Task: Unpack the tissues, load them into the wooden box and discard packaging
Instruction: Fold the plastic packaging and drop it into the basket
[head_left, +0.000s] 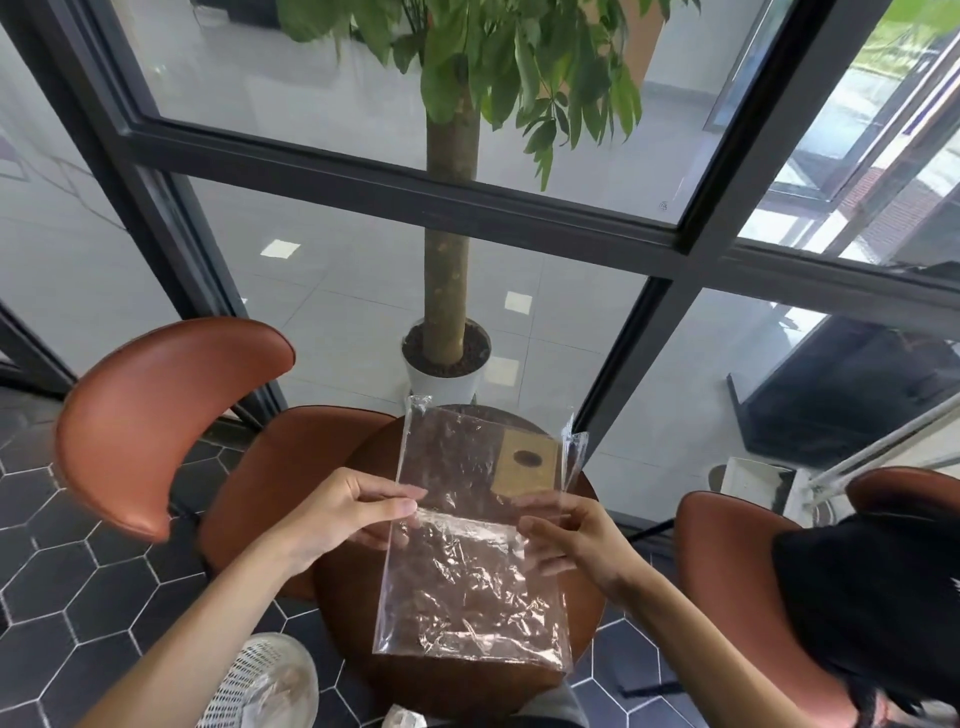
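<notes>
Clear plastic wrapper (467, 545), long axis pointing away, pinched by both hands (358, 512) (576, 540).

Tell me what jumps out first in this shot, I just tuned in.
The clear plastic bag held up at centre, pinched at its edges by the left hand and right hand, looks empty. Through it shows the wooden box on the round table. A white mesh bin sits on the floor at lower left.

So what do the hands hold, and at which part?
Both hold the clear plastic bag: left hand at its left edge, right hand at its right edge.
</notes>
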